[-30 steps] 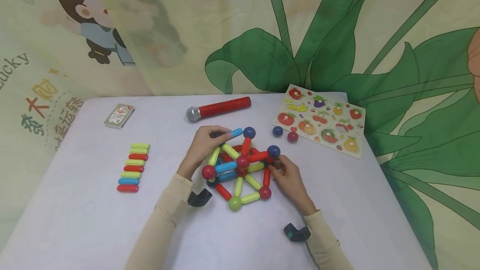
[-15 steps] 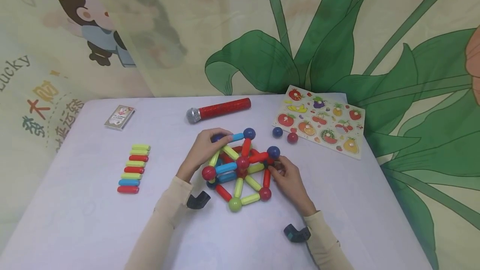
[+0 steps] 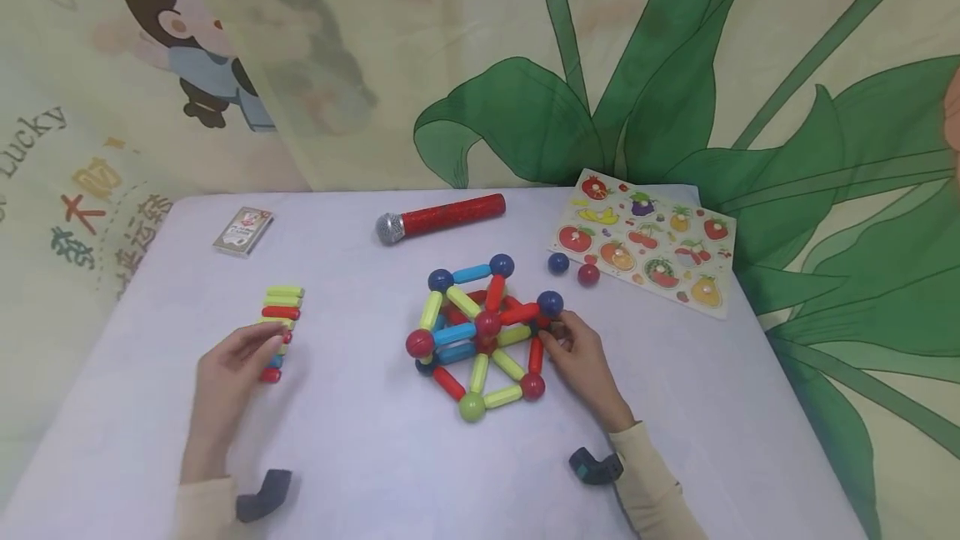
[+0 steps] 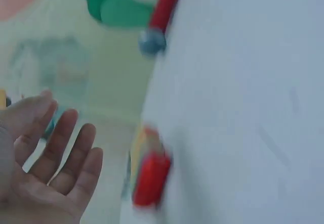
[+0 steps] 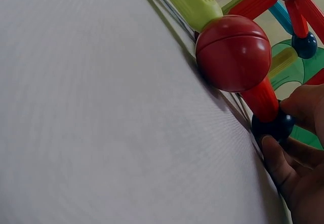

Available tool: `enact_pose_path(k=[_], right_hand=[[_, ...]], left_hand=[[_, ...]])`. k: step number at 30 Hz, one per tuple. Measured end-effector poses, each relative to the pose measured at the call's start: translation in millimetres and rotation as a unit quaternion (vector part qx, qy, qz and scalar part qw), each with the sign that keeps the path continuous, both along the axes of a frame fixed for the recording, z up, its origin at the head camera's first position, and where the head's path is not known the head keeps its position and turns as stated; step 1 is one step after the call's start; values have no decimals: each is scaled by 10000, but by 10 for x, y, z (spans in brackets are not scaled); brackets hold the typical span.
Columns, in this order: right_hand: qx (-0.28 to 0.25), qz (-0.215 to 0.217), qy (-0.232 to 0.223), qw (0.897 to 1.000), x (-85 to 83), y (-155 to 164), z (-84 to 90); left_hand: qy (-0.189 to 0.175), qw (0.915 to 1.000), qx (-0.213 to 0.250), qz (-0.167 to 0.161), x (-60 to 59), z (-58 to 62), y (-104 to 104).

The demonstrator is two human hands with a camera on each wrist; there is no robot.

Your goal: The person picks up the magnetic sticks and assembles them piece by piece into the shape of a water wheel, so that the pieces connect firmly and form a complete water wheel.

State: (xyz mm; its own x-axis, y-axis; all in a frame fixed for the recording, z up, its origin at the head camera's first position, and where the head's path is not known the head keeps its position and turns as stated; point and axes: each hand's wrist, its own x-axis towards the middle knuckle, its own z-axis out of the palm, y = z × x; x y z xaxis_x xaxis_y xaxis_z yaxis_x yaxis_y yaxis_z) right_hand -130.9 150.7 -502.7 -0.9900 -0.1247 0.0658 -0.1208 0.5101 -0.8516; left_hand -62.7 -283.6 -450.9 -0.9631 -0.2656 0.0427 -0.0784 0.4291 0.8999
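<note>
L hand (image 3: 228,377), fingers loosely spread, is at near end of a column of ribbed red, yellow-green & blue plastic-looking rods (image 3: 281,312); contact unclear. Rods' long axes run L–R; column runs near to far, leaning slightly R. Approx. mid-table: multicolour rod-and-ball frame (image 3: 488,323), its glossy yellow-green ball (image 3: 472,407) pointing toward the person, its far blue rod (image 3: 472,274) lying L–R. R hand (image 3: 585,365) pinches a dark-blue ball (image 5: 272,129) on frame's R side.

Long beige sleeves (image 3: 651,477) — a dark, bent device (image 3: 596,469) at each wrist.
</note>
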Motion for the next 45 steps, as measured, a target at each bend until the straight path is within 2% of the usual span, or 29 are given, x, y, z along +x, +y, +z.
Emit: enact_pose_path(k=[2, 4, 7, 10, 14, 19, 24, 27, 29, 32, 33, 35, 38, 40, 45], right_hand=[[20, -23, 45, 10000, -12, 24, 25], [25, -50, 27, 10000, -23, 44, 47], [-55, -63, -9, 10000, -27, 52, 54], [-105, -30, -88, 9999, -17, 38, 31], [-50, -10, -201, 9998, 7, 11, -8], [-96, -26, -137, 9999, 25, -4, -22], [-197, -56, -112, 9997, 37, 4, -17], [-197, -63, -125, 9997, 32, 2, -10], [-214, -46, -142, 9997, 24, -4, -5], [-221, -25, -130, 9997, 24, -5, 6], [-224, -20, -116, 9997, 26, -3, 8], [-219, -20, -87, 9997, 31, 2, 8], [-227, -18, -54, 9997, 36, 7, 10], [-218, -8, -64, 9997, 35, 4, 12], [-136, -30, -131, 9998, 30, -16, 16]], left_hand=[[-346, 9979, -474, 268, 181, -48, -213], [-736, 9922, -957, 303, 292, -90, -349], [-982, 9857, -1359, 148, 363, -163, -450], [-1117, 9832, -1443, -8, 406, -212, -494], [-1363, 9772, -1628, -14, 452, -271, -501], [-1346, 9745, -1792, -58, 455, -338, -478], [-1273, 9725, -1947, -127, 449, -352, -441], [-1326, 9733, -1871, -105, 447, -330, -392], [-1117, 9778, -1766, -140, 436, -307, -352], [-462, 9854, -1606, -340, 356, -260, -243], [-213, 9882, -1454, -437, 307, -236, -182], [37, 9927, -1019, -648, 173, -168, -22], [-74, 9965, -49, -837, -99, -77, 297], [-278, 9944, 519, -879, -317, -63, 521], [-483, 9814, 1607, -933, -844, -205, 982]])
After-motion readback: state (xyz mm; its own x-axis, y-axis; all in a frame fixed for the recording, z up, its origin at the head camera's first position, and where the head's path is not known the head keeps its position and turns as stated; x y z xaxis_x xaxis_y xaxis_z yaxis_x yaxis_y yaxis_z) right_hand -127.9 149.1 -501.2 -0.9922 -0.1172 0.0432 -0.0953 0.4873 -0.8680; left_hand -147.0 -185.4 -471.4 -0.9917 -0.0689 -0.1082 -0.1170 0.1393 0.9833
